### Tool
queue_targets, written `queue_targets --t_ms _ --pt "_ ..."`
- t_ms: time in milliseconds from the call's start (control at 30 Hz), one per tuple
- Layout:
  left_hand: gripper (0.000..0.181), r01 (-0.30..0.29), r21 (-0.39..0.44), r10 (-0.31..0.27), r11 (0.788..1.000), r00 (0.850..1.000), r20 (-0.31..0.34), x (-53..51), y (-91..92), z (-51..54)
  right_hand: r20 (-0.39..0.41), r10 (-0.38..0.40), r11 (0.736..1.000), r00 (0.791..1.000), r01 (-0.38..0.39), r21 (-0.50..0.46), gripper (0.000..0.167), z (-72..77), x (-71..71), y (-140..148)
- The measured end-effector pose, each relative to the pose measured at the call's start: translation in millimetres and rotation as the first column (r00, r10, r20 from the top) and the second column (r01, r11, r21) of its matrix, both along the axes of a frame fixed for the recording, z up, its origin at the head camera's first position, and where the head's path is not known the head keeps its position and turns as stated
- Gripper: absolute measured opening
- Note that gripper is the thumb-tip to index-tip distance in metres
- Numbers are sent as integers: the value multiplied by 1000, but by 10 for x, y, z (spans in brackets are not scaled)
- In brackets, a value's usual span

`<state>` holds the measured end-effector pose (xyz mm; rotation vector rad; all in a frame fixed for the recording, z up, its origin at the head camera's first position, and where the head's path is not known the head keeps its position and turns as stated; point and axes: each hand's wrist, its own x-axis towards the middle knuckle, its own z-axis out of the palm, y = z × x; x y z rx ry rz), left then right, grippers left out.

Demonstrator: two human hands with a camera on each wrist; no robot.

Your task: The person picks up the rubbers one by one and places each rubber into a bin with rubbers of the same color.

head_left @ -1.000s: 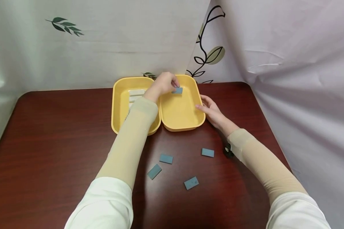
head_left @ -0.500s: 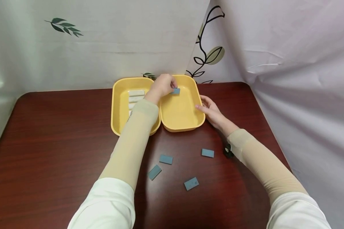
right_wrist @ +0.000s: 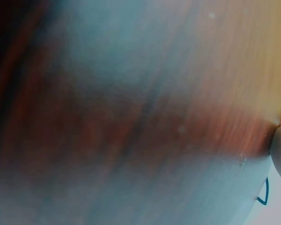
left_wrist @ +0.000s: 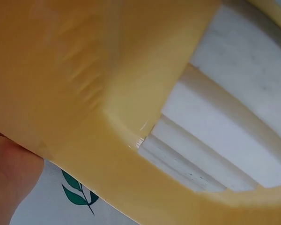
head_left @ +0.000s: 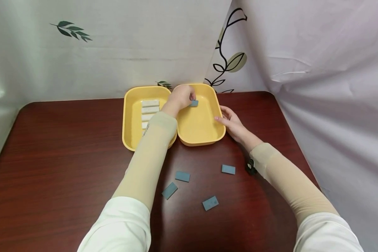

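Note:
My left hand (head_left: pixel 182 96) reaches into the right-hand yellow tray (head_left: pixel 200 142) and pinches a small blue rectangular tile (head_left: pixel 194 103) low at its back left; the fingertips partly hide the tile. At the tray's right side, my right hand (head_left: pixel 232 123) holds the wall, thumb over the rim and fingers outside. Touching it on the left stands a second yellow tray (head_left: pixel 128 141) with several white rectangular blocks (head_left: pixel 149 110) in a column, partly covered by my left forearm. The left wrist view shows these white blocks (left_wrist: pixel 225 122) close up.
Several blue tiles lie on the dark red wooden table (head_left: pixel 66 168) in front of the trays: one tile (head_left: pixel 182 176) near the middle, another tile (head_left: pixel 228 169) farther right, and a tile (head_left: pixel 210 203) nearer me. A pale curtain (head_left: pixel 129 42) hangs behind the trays.
My left hand has moved slightly toward me inside the right tray with the blue tile. More white blocks show beside the forearm. My right hand stays on the tray wall.

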<state>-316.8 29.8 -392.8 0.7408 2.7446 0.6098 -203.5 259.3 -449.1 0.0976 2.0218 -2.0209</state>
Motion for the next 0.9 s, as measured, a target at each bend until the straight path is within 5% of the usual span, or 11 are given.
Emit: queue_targets --t_ms 900 --pt "20 -32 -51 33 998 999 1 1 32 -31 -13 -15 1000 1000 14 -24 63 -4 2 -11"
